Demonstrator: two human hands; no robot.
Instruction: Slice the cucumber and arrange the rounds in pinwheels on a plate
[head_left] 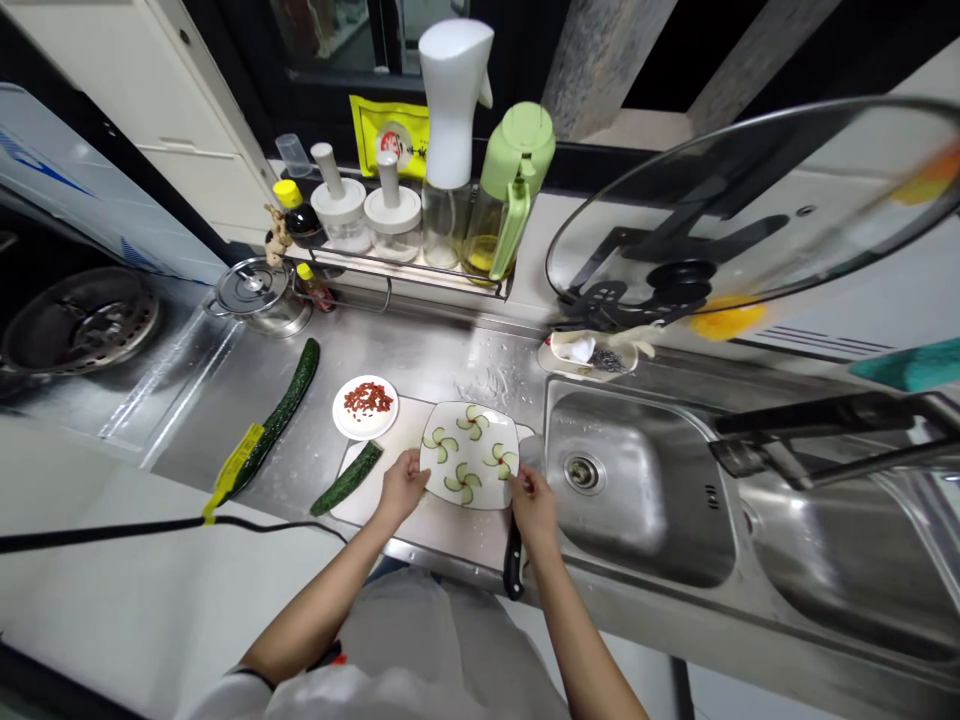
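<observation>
In the head view I see the left grip (405, 488), a bare hand, closed on the left edge of the squarish white plate (469, 454), while the right grip (535, 505) pinches its near right corner. The plate is over the cutting board (472, 538); I can't tell whether it rests there or is lifted. Four pinwheels of cucumber slices (463, 484) are spread on it. Just beside the right grip I make out the knife's black handle (513, 560). Left of the plate sit a round dish (342, 418) of red berries (367, 398) and a cut cucumber (349, 480); farther left on the steel tabletop (420, 350), a longer cucumber (291, 405). The sink (645, 490) is to the right.
</observation>
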